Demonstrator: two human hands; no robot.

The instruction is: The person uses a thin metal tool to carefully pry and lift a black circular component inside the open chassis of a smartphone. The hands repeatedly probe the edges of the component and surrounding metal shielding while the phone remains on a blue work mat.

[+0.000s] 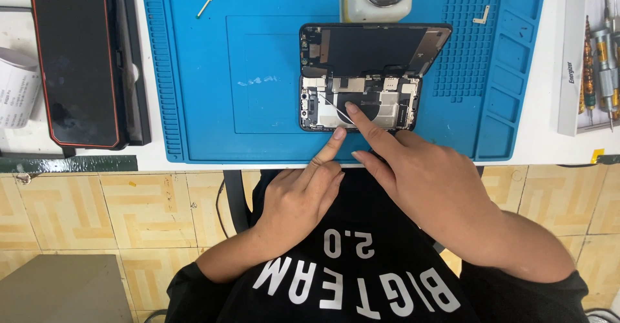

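Black, a closed phone [76, 66] is lying well left of the hands. On the blue mat [194, 84], the left hand [300, 197] is loosely curled, grasping nothing, forefinger touching the opened phone [361, 81] at its near edge. Just right, the right hand [423, 174], ungripping, is pressing a fingertip inside it.

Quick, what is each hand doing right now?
Left hand: holds nothing, fingertip on the opened phone's near edge.
Right hand: holds nothing, forefinger pressing inside it.
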